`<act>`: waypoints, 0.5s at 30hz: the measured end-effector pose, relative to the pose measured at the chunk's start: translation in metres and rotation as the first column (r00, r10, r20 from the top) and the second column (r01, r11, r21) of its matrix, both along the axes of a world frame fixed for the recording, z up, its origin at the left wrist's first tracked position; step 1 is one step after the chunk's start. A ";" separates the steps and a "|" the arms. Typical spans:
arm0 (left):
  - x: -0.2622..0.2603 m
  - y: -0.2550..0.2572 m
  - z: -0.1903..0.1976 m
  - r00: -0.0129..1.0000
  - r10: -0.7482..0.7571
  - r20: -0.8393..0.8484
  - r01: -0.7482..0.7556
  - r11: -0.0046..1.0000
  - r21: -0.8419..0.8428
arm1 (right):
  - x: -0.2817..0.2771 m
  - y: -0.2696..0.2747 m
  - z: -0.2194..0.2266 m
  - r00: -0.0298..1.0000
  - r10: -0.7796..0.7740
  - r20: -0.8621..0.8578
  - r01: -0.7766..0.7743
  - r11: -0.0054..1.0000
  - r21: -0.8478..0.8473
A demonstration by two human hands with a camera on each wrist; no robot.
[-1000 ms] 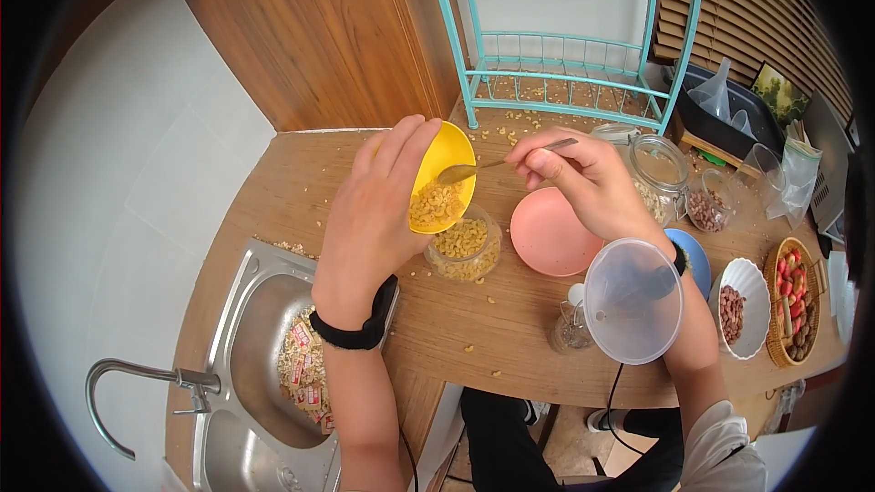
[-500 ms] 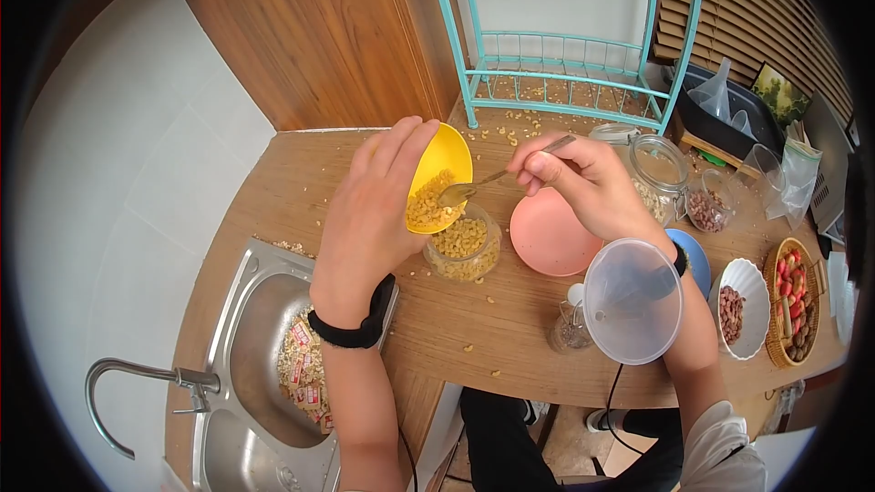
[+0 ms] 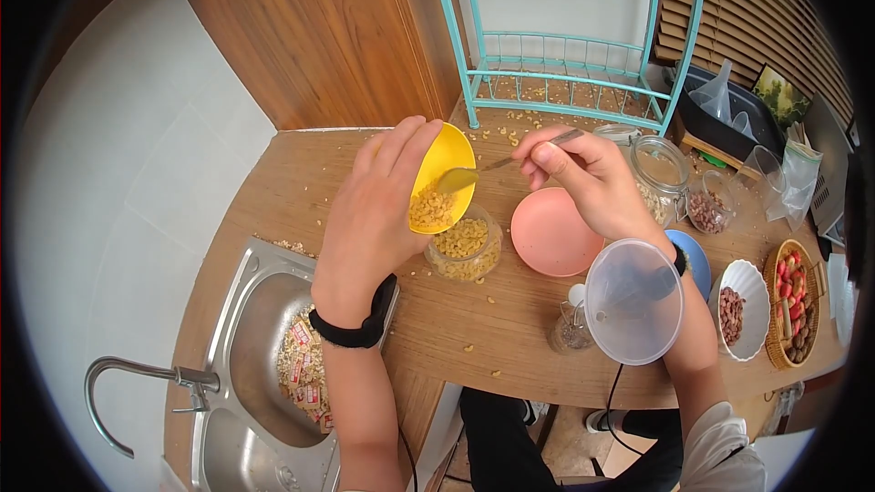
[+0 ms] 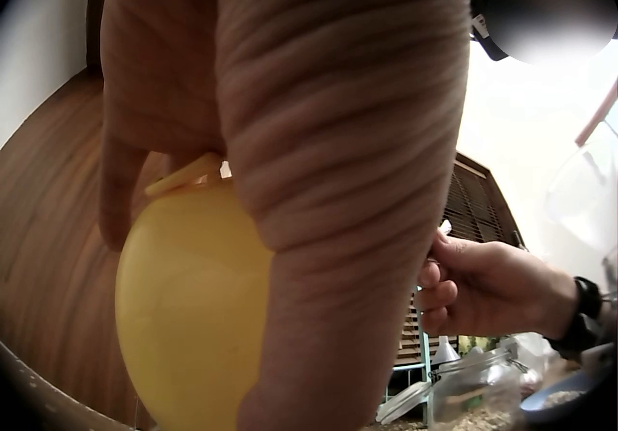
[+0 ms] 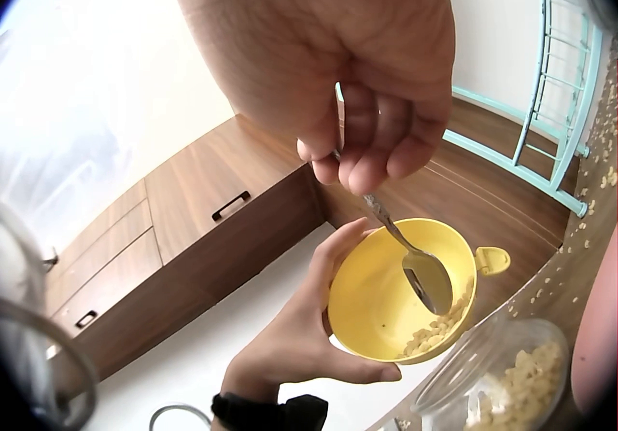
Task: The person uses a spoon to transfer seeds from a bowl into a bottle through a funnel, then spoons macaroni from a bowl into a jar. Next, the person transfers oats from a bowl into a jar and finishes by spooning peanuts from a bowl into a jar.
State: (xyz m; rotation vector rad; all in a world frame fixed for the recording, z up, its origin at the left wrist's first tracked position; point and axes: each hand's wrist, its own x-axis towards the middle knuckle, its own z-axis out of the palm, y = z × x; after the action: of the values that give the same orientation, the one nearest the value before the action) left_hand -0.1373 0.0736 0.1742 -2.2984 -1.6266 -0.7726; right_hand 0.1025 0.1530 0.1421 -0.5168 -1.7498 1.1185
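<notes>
Pasta (image 3: 432,210) lies in the tilted yellow bowl (image 3: 444,153), partly hidden by the left hand (image 3: 369,200) curled round it. The right hand (image 3: 588,180) pinches the spoon (image 3: 457,179), covering some handle. We see the clear jar (image 3: 464,262) below, partly blocked.

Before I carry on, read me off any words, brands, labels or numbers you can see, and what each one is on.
No text can be read.
Red-and-white packets in the sink: printed marks, too small and blurred to read.
Yellow bowl, spoon and pink bowl: no lettering shows.
</notes>
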 end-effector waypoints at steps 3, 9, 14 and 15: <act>0.001 0.000 0.001 1.000 -0.014 0.010 0.014 1.000 0.004 | -0.002 -0.003 0.002 0.998 -0.024 0.052 0.024 1.000 0.014; 0.000 0.000 0.001 0.998 -0.046 0.029 0.046 0.999 0.013 | -0.002 -0.006 0.003 0.993 0.006 0.118 -0.003 1.000 -0.028; 0.001 0.001 0.000 0.999 -0.042 0.033 0.042 0.999 -0.007 | -0.001 -0.006 0.003 0.994 0.029 0.106 -0.024 0.999 -0.044; 0.000 0.001 0.000 0.999 -0.042 0.033 0.042 0.999 -0.007 | 0.000 -0.005 0.003 0.994 0.034 0.099 -0.031 0.999 -0.035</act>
State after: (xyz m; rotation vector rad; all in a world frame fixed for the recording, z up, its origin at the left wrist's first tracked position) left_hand -0.1370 0.0746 0.1740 -2.3447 -1.6022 -0.8189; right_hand 0.1024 0.1481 0.1448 -0.5750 -1.8341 1.1640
